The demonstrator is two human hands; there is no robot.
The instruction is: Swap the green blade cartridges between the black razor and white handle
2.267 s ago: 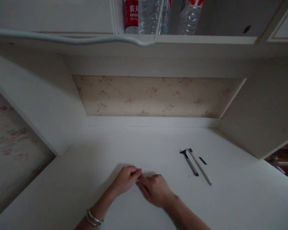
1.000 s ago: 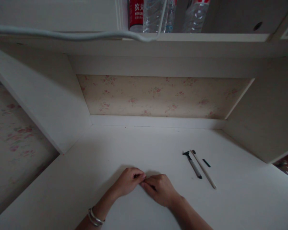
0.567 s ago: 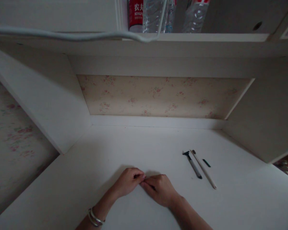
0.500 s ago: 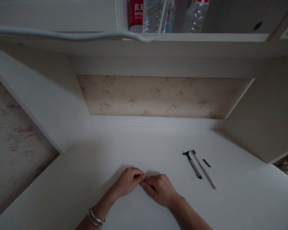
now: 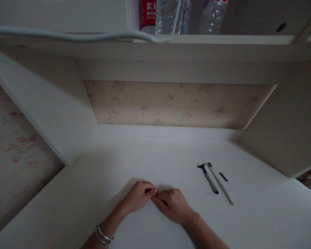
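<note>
My left hand [image 5: 138,196] and my right hand [image 5: 172,204] rest knuckles-up on the white desk [image 5: 150,162], fingertips meeting in a pinch at the middle. Both are closed around something small and dark that I cannot make out. Silver bangles circle my left wrist [image 5: 102,235]. To the right of my hands lie a grey pen barrel with a black tip [image 5: 208,178], a thin white refill [image 5: 220,184] and a small dark cap piece [image 5: 223,176].
White side panels wall in the desk nook left and right, with floral wallpaper [image 5: 171,103] at the back. Above, a shelf holds water bottles [image 5: 171,15], and a pale cable [image 5: 67,34] hangs across it.
My hands have drawn slightly closer together since the earliest frame and then stayed still. The view has shifted a little; the pen parts have not moved.
</note>
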